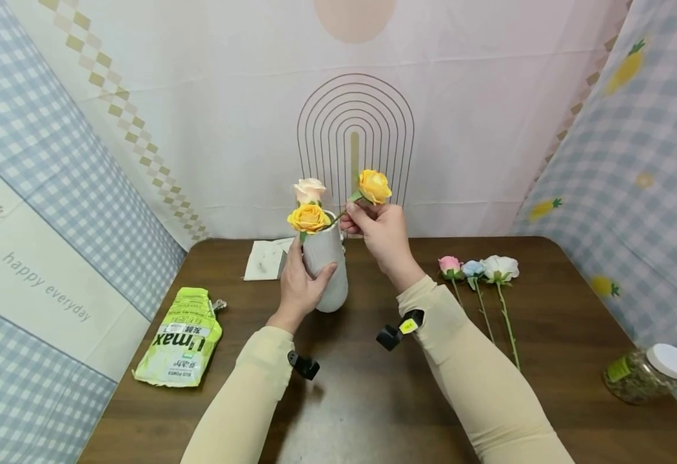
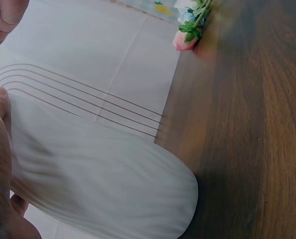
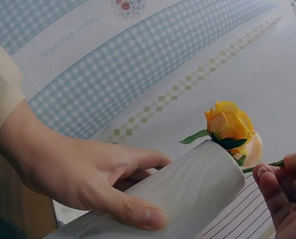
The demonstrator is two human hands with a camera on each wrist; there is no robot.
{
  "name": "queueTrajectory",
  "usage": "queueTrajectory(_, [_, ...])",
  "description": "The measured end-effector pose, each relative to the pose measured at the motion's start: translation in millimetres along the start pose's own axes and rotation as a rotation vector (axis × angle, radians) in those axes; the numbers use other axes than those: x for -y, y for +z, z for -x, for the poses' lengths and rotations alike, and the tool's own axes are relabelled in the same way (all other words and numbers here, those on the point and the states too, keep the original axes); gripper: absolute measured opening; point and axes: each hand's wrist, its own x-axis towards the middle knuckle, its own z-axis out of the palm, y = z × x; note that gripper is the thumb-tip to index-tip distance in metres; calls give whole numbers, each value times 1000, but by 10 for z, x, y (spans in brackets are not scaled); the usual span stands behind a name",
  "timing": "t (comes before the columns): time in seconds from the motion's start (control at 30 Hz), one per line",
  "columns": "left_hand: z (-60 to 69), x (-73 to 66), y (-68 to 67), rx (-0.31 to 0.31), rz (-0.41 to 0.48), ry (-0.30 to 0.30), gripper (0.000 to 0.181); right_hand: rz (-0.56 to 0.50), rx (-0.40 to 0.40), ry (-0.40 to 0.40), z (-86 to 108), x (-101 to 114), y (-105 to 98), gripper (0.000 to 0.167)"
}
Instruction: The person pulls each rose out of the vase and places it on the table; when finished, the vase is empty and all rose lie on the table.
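Observation:
A pale grey vase (image 1: 328, 274) stands at the back middle of the table, and my left hand (image 1: 302, 283) grips its side. In the right wrist view the left thumb and fingers (image 3: 133, 211) wrap round the vase (image 3: 187, 199). A yellow rose (image 1: 308, 218) and a cream rose (image 1: 309, 191) stick out of its mouth. My right hand (image 1: 386, 233) pinches the stem of another yellow rose (image 1: 374, 187) just right of the rim; the stem slants down to the vase mouth. How deep its end goes is hidden inside the vase.
Pink (image 1: 450, 265), blue (image 1: 473, 269) and white (image 1: 500, 268) roses lie on the table at the right. A lidded jar (image 1: 646, 374) lies at the right edge. On the left is a green bag (image 1: 182, 341). White paper (image 1: 264, 261) lies behind the vase.

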Motion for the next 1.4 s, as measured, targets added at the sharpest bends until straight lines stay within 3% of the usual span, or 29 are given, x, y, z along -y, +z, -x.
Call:
queueTrajectory(0.53, [-16, -12, -30, 19, 4, -16, 90, -262, -101, -115, -11, -31, -128, 21])
queueTrajectory(0.9, [-9, 2, -35, 38, 12, -23, 88, -294, -138, -147, -16, 54, -286, 18])
queueTrajectory(1.17, [-8, -9, -34, 40, 13, -30, 88, -351, -229, -162, -65, 172, -539, 23])
queueTrajectory(1.4, [-6, -20, -32, 40, 15, -27, 88, -489, -355, -124, -33, 256, -989, 17])
